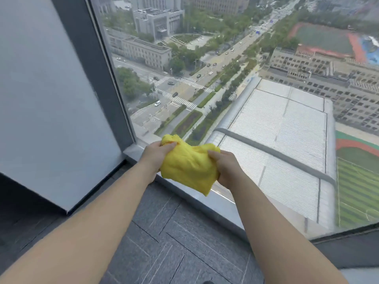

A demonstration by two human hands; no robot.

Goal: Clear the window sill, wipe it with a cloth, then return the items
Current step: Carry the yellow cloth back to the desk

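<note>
A yellow cloth (189, 168) is held bunched between both hands, above the near edge of the window sill (217, 201). The left hand (155, 158) is closed on the cloth's upper left part, and the right hand (226, 168) is closed on its right side; a loose corner hangs down between them. The sill runs low along the foot of the glass, from the far left corner by the wall panel (51, 103) toward the near right, and the stretch in view carries no items. The step in hand is judged to be the readying of the cloth for wiping. It would be done well if the cloth were folded into a flat pad, so that a broad face is pressed on the sill and no corner is left trailing. The wipe is best begun in the far left corner and drawn in one direction toward the right, with strokes overlapped. The joint against the glass should be followed closely, since dust is likely gathered there.
</note>
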